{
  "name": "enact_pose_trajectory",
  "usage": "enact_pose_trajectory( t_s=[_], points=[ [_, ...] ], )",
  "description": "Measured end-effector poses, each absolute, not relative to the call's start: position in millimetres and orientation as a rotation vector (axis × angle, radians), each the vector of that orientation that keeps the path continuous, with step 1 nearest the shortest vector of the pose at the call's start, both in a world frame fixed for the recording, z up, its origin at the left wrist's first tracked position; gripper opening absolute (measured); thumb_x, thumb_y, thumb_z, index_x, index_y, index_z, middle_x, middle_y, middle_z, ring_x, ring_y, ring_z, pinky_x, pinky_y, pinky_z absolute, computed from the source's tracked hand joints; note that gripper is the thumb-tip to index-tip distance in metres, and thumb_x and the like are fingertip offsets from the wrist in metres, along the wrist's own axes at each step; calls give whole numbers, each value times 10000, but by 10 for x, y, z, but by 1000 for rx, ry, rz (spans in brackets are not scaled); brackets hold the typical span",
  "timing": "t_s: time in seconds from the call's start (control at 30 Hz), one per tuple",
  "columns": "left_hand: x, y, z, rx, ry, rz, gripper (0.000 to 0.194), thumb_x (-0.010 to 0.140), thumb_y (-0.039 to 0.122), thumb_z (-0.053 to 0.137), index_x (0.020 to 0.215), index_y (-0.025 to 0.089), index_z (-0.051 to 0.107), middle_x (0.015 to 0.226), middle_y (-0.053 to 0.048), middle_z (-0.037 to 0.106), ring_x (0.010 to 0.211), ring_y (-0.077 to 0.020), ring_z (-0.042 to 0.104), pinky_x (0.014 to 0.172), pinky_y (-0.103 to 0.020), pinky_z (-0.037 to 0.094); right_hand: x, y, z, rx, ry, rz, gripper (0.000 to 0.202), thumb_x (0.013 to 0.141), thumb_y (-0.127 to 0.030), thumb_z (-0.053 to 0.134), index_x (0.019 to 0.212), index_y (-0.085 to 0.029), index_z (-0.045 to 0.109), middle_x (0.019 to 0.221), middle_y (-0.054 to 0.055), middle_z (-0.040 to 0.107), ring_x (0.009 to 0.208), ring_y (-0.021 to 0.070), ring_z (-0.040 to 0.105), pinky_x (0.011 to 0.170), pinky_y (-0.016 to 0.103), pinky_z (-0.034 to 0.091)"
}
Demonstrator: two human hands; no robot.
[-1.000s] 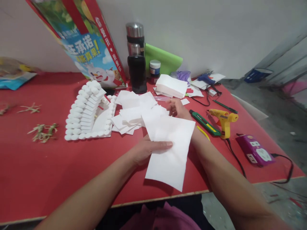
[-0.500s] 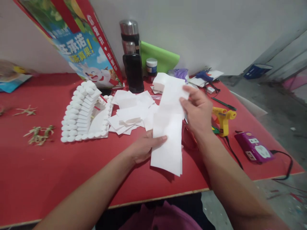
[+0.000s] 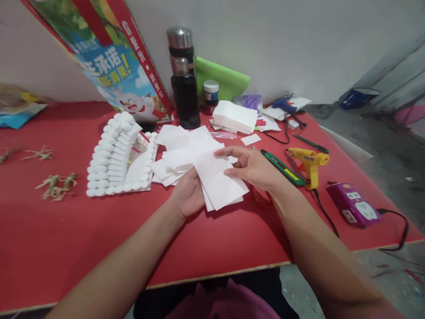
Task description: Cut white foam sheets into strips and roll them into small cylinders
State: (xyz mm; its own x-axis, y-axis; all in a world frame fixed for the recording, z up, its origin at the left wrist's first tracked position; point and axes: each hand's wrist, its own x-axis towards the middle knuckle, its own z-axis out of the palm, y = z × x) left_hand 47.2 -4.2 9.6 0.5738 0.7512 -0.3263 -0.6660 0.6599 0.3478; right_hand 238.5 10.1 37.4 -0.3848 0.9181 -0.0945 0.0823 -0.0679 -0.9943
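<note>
Several white paper sheets [image 3: 221, 179] lie stacked at a slant over my left hand [image 3: 190, 193]. That hand is closed on their left edge, its fingertips hidden beneath them. My right hand [image 3: 254, 168] is at the upper right of the stack, closed on the top sheet with the thumb and index finger on its face. Just behind is a loose pile of white paper pieces [image 3: 179, 144] on the red table. To the left stands a white model [image 3: 111, 159] made of rounded white pieces and stepped strips.
A green utility knife [image 3: 283, 168], yellow glue gun [image 3: 308, 165] and purple power strip [image 3: 352, 204] lie right. Behind are a stack of white paper [image 3: 234, 116], a thermos [image 3: 179, 40], a black phone [image 3: 186, 101] and a printed box [image 3: 122, 66]. Twisted straw-like figures [image 3: 56, 186] lie left.
My right hand has brought its sheet down onto those in my left hand. The sheets have turned aslant and moved back toward the pile. The utility knife now shows more fully.
</note>
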Motion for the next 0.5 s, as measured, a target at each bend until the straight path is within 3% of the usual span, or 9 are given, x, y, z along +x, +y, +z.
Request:
enact_pose_trajectory(
  t_s=[0.1,0.27,0.5],
  points=[
    [466,-43,107,175,467,843,556,1111,336,301,1545,33,471,1194,-172,787,1166,-299,739,1114,-444,509,2379,104,369,-1166,-1540,1511,498,752,-116,733,1234,-240,709,1299,44,689,839,141,672,727,295,565],
    [452,-47,105,175,483,888,583,1124,375,249,1543,29,461,1165,-167,791,1111,-279,757,1079,-426,534,2356,83,369,-1258,-1575,1443,528,756,-136,730,1272,-238,692,1291,60,676,770,125,630,699,303,559],
    [454,-50,26,235,477,912,686,1074,603,307,1510,120,526,1336,-167,725,1256,-315,688,1113,-464,514,2349,97,348,-1286,-1684,1368,527,769,-112,708,1285,-218,683,1274,76,688,799,143,644,711,318,566]
  ],
)
